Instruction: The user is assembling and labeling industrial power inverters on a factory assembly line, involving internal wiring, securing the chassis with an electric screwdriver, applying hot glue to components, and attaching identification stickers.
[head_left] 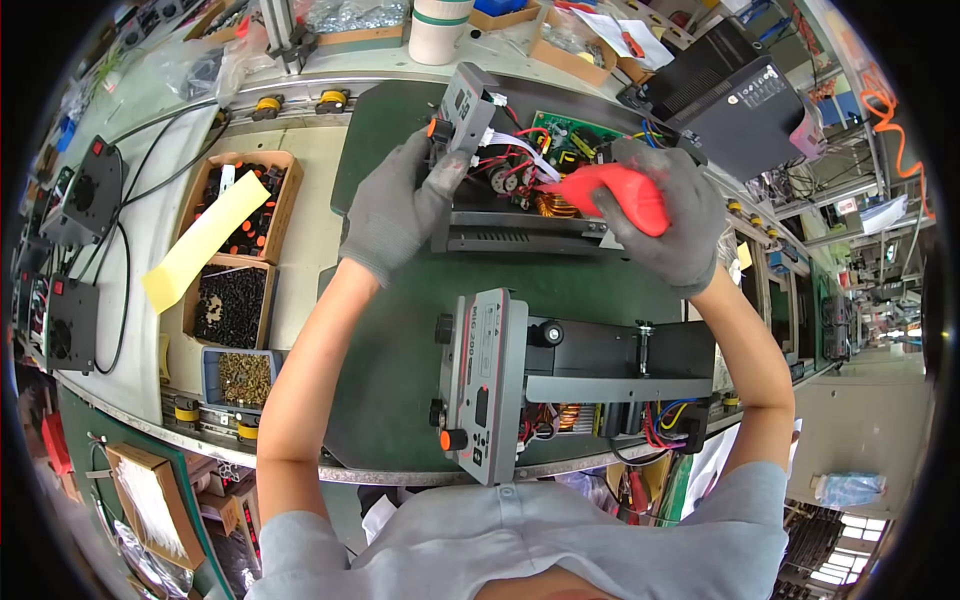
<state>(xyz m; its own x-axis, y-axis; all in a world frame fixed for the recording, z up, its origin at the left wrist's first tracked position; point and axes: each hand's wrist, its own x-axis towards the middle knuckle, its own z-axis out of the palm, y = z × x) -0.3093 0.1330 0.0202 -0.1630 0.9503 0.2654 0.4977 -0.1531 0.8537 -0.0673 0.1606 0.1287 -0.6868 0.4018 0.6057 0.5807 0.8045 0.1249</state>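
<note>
A busy workshop surrounds a long counter (312,140) with a green board (395,330) on it. At the far left stand black cased units (95,190) with trailing cables. Next come a cardboard tray (286,205) of black and orange parts, a yellow strip (205,245) lying across it, and a blue bin (209,380) of brass-coloured pieces. The gloved left hand (400,205) pinches the lower edge of a grey front panel (468,110), thumb behind it. Wires join that panel to the opened machine (530,238), which sits on the board's far part. Nearer the person stands a second machine (495,390), knobs facing left. The gloved right hand (692,220) wraps around a red tool (632,192), its nose over the opened machine's wiring. Beyond, at upper right, is a dark case (735,90).
</note>
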